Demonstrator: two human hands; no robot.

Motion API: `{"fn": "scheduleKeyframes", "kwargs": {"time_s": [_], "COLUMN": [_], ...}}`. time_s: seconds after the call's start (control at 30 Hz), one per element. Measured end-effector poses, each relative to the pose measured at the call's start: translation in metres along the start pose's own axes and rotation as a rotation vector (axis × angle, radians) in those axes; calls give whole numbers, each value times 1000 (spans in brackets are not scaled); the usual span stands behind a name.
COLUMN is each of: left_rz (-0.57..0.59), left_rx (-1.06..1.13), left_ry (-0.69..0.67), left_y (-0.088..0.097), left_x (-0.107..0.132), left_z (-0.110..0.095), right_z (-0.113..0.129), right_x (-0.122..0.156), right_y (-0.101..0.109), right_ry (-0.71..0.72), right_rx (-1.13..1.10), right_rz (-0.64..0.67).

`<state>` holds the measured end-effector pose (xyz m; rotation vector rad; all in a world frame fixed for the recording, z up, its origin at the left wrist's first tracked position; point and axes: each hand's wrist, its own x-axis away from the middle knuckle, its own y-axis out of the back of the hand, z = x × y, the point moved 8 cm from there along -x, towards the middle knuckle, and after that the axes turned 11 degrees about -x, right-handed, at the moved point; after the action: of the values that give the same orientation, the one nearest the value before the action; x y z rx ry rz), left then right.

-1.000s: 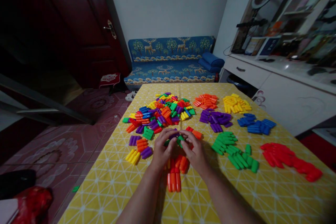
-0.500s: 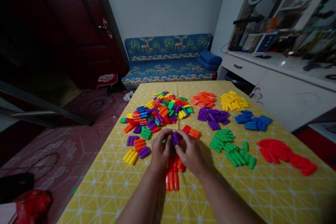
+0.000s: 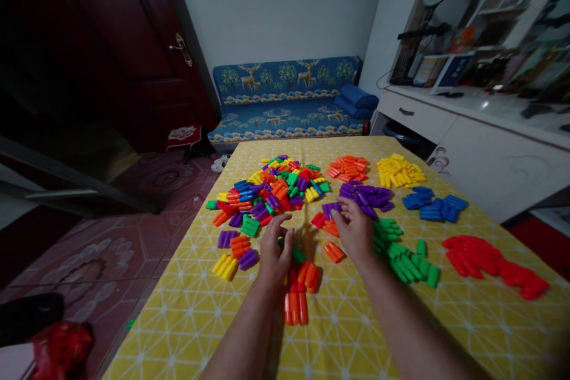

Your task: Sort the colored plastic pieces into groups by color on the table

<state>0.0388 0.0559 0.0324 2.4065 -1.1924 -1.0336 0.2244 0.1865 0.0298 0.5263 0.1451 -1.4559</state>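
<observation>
Hands [image 3: 272, 252] have parted, purple piece [image 3: 330, 209] carried rightward.

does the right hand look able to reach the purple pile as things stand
Probably yes: the right hand is close beside the purple pile with nothing visible blocking it, though its fingertips seem to hold a purple piece.

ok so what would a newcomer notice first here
The eye would likely land first on the mixed-colour plastic pieces heaped left of centre on the yellow, white-lined tablecloth. Next, perhaps the glossy red plastic heap at far right, and the right hand holding a ribbed purple plastic piece mid-table.
</observation>
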Motion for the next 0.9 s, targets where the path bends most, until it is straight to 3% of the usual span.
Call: {"fn": "scheduleKeyframes", "kwargs": {"time_s": [0.17, 0.3, 0.63, 0.8, 0.9], "left_rz": [-7, 10, 83, 199, 234], "left_rx": [-29, -16, -42, -145, -205], "left_ry": [-92, -117, -96, -83, -86], "left_y": [-3, -5, -11, -21, -23], "left_x": [-1, -2, -1, 2, 2], "left_z": [-1, 0, 1, 6, 7], "right_z": [-22, -3, 22, 36, 38], "right_x": [-40, -31, 36, 52, 58], "right_y": [23, 29, -52, -69, -68], "right_ry": [-20, 34, 18, 51, 51], "right_rx": [481, 687, 608, 504, 423], "right_rz": [98, 51, 533, 604, 556]}}
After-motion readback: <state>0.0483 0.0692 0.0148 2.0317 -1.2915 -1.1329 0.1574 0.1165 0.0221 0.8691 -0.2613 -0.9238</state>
